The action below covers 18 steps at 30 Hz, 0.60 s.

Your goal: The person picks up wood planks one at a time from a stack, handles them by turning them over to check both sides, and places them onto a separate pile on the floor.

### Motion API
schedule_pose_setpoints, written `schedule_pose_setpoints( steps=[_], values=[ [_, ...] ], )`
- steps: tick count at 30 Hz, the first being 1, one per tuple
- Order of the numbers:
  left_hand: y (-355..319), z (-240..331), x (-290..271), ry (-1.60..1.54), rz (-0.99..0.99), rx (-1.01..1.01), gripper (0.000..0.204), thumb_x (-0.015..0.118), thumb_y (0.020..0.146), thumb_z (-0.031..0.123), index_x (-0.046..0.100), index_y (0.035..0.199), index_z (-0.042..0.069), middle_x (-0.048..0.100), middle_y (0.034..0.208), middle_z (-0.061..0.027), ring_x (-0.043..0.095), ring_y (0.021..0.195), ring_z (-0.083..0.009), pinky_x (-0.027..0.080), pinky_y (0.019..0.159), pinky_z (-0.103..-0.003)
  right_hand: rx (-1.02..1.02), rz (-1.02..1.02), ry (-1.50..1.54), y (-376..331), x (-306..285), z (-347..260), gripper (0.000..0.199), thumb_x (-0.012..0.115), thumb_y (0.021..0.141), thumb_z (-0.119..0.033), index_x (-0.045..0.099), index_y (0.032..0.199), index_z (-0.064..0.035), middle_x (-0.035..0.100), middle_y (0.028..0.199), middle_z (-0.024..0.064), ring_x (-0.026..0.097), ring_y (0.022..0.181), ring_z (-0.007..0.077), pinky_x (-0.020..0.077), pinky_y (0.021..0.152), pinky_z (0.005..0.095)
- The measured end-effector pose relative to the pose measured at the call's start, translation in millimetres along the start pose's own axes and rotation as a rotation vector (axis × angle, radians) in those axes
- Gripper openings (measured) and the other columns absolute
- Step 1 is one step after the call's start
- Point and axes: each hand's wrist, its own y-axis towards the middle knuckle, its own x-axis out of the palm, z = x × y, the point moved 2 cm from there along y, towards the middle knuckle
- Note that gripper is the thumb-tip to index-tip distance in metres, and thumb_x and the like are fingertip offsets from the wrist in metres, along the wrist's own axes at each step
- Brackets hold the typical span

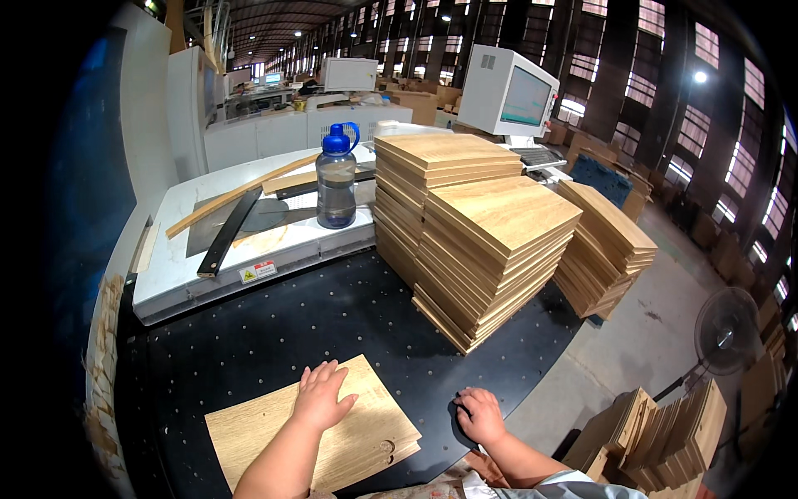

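A flat wood-grain board (241, 437) lies on the black table (274, 333) close to me. My left hand (320, 397) rests flat on its upper face, fingers stretched out and a little apart. Near the board's right corner, a round cut-out or hole (387, 453) shows. To the right of the board, apart from it, my right hand (480, 416) is low over the tabletop with its fingers curled. A dark patch lies under those fingers; whether it is an object or shadow, I cannot make out.
Tall stacks of similar boards (499, 216) stand beyond my hands, with another stack (611, 241) to their right. A blue-capped water bottle (337, 179) stands on the white machine bed (166, 274). More boards (657, 432) and a fan (725, 333) are at right; a monitor (511, 91) stands behind.
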Motion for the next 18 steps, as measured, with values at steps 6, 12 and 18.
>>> schedule_pose_setpoints(
  steps=[6, 12, 18],
  values=[
    [-0.6, 0.2, 0.4, 0.003, -0.007, 0.000, 0.058, 0.057, 0.083, 0.040, 0.045, 0.131, 0.009, 0.035, 0.143, -0.0125, 0.026, 0.136, -0.0250, 0.012, 0.113, -0.042, -0.005, 0.007, 0.000, -1.6, 1.4, 1.6, 0.015, 0.062, 0.071, -0.007, 0.064, 0.086, -0.0076, 0.061, 0.100, 0.0082, 0.055, 0.099, 0.0282, 0.0417, 0.087, 0.0401],
    [-1.2, -4.2, 4.4, -0.007, 0.062, 0.023, 0.057, 0.063, 0.080, 0.036, 0.049, 0.127, 0.009, 0.039, 0.140, -0.0132, 0.031, 0.133, -0.0284, 0.016, 0.112, -0.044, -0.011, 0.005, 0.003, -1.5, 2.5, 2.1, 0.016, 0.062, 0.070, -0.007, 0.064, 0.086, -0.0078, 0.060, 0.100, 0.0081, 0.055, 0.100, 0.0280, 0.0415, 0.088, 0.0402],
    [-0.4, -2.5, 3.3, -0.016, 0.052, 0.019, 0.057, 0.063, 0.080, 0.036, 0.049, 0.128, 0.009, 0.039, 0.140, -0.0133, 0.031, 0.133, -0.0285, 0.016, 0.112, -0.044, -0.018, 0.000, -0.003, -3.3, 4.5, 5.0, 0.016, 0.062, 0.071, -0.008, 0.063, 0.087, -0.0077, 0.060, 0.100, 0.0085, 0.055, 0.100, 0.0282, 0.0412, 0.088, 0.0404]
  ],
)
